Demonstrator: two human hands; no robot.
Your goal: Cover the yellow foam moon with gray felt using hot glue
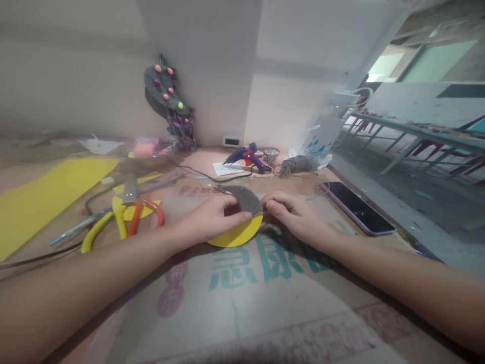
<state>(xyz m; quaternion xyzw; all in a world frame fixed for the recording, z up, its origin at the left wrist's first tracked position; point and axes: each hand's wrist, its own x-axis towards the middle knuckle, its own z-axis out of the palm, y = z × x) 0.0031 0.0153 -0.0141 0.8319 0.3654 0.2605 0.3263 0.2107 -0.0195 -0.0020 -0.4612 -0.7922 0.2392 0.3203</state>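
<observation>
My left hand [215, 217] grips a yellow card crescent [238, 233], its thumb lying along the front face. Grey yarn [245, 198] is wound closely round the crescent's upper part, while the lower part shows bare yellow. At the crescent's right edge, where the winding ends, my right hand [291, 215] is closed in a pinch. A thin strand of the grey yarn seems to run into those fingers; most of it is hidden. A loose ball of grey yarn [299, 165] lies behind my right hand.
A blue glue gun [248, 156] with a lit red light rests on white paper. Scissors [131, 202] and yellow card [56, 197] lie left; a phone [359, 207] lies right. A grey crescent decorated with pompoms [162, 91] stands by the wall. Printed cardboard [242, 313] covers the table.
</observation>
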